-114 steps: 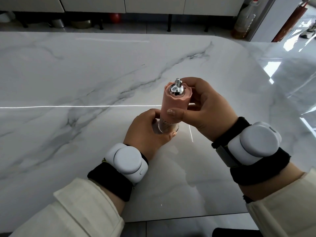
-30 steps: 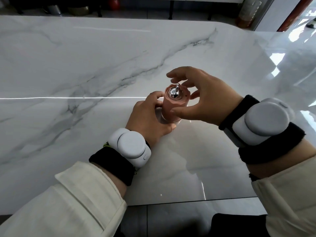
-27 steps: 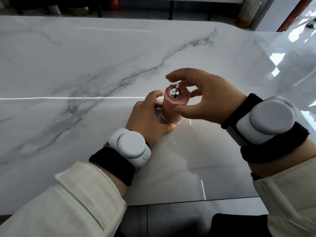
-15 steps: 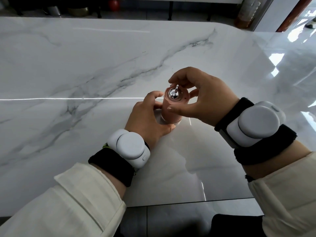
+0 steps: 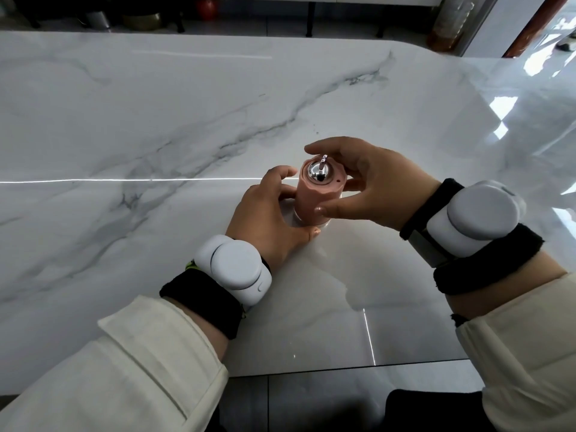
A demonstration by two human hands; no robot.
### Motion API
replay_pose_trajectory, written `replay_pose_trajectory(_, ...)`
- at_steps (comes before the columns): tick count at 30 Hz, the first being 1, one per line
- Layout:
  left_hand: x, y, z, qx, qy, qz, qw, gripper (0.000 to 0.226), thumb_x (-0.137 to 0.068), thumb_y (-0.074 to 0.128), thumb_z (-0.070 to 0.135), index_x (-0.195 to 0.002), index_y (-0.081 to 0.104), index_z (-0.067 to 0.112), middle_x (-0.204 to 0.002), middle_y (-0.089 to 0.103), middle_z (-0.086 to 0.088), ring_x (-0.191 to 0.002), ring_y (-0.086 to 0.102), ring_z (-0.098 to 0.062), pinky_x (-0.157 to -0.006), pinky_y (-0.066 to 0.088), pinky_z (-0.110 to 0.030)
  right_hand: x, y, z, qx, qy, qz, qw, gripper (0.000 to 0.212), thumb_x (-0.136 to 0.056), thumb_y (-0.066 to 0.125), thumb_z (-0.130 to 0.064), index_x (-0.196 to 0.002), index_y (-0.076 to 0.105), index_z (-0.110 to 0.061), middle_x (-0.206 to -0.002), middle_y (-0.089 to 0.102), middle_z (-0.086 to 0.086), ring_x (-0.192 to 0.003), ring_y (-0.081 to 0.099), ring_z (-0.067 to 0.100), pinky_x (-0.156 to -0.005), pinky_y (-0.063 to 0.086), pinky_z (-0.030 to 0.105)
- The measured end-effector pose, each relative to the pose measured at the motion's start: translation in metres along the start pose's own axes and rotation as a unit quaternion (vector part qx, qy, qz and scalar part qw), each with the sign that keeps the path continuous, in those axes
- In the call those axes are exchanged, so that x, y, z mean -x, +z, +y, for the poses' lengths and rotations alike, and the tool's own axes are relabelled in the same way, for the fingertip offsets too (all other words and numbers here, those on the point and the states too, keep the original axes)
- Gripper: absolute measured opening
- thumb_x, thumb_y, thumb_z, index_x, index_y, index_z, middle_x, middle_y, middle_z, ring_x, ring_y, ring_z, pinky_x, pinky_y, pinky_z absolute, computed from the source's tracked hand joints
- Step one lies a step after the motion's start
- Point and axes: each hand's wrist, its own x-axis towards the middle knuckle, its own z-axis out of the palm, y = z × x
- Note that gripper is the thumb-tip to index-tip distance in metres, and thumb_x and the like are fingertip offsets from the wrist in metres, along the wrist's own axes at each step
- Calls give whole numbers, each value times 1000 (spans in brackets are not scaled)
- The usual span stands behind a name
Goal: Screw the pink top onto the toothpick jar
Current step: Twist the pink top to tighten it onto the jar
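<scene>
The pink top (image 5: 314, 194) with a chrome knob (image 5: 319, 174) sits upright on the toothpick jar (image 5: 293, 220), which stands on the white marble table (image 5: 156, 120). Only a sliver of the clear jar shows below the pink top. My left hand (image 5: 268, 219) wraps around the jar's base from the left. My right hand (image 5: 371, 185) grips the pink top from the right, thumb on its near side and fingers curled over its far rim.
The table's near edge (image 5: 343, 367) runs just in front of my forearms. Beyond the far edge, cabinet legs, pots (image 5: 141, 20) and a bottle (image 5: 448, 23) stand on the floor. A bright line of light crosses the table at the jar's height.
My right hand has shifted its grip round the pink top, its fingers now spread further over the far rim. My left hand and the jar have stayed in place.
</scene>
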Motion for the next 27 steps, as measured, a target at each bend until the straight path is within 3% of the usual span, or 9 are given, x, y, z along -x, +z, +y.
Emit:
replay_pose_trajectory(3, 0, 0, 0, -1, -2, 0, 1000, 74, -59, 82, 31, -122, 44, 29, -106, 67, 10, -108, 58, -15, -92, 45, -31, -1, 0, 2, -17, 0, 9, 1000, 59, -65, 80, -9, -110, 57, -39, -106, 67, -17, -101, 65, 1, -95, 52, 29)
replay_pose_trajectory(10, -1, 2, -1, 1, -11, 2, 1000, 69, -59, 82, 33, -117, 45, 30, -103, 68, 11, -106, 59, -15, -92, 46, -34, 0, 3, 2, -19, 12, 46, 999, 52, -58, 84, -16, -102, 63, -32, -99, 70, -15, -96, 66, 4, -90, 55, 30)
replay_pose_trajectory(14, 0, 2, -1, 7, -12, 6, 1000, 68, -59, 82, 31, -116, 46, 29, -103, 68, 12, -106, 59, -15, -92, 46, -35, 1, 9, 1, -15, 17, 84, 996, 50, -55, 85, -22, -97, 60, -26, -98, 71, -8, -94, 65, 5, -84, 56, 31)
replay_pose_trajectory(18, 0, 2, -1, 13, -11, 3, 1000, 68, -58, 81, 32, -116, 46, 29, -104, 68, 10, -105, 60, -16, -92, 47, -36, 1, 14, -1, -2, 17, 110, 994, 52, -54, 87, -26, -92, 52, -26, -87, 63, -15, -84, 61, 2, -77, 54, 27)
replay_pose_trajectory(23, 0, 2, 0, 12, -18, 1, 1000, 67, -57, 79, 33, -115, 46, 31, -103, 68, 11, -105, 60, -17, -91, 47, -38, 0, 18, 2, 7, 11, 114, 993, 58, -53, 88, -31, -98, 51, -24, -90, 60, -13, -88, 59, 6, -79, 53, 29)
replay_pose_trajectory(27, 1, 0, 2, 7, -24, -2, 1000, 71, -59, 81, 28, -119, 44, 30, -104, 65, 10, -107, 58, -16, -92, 45, -32, 0, 10, 8, -12, 17, 39, 999, 76, -53, 89, -30, -119, 51, -34, -109, 60, -17, -109, 57, 5, -95, 51, 33)
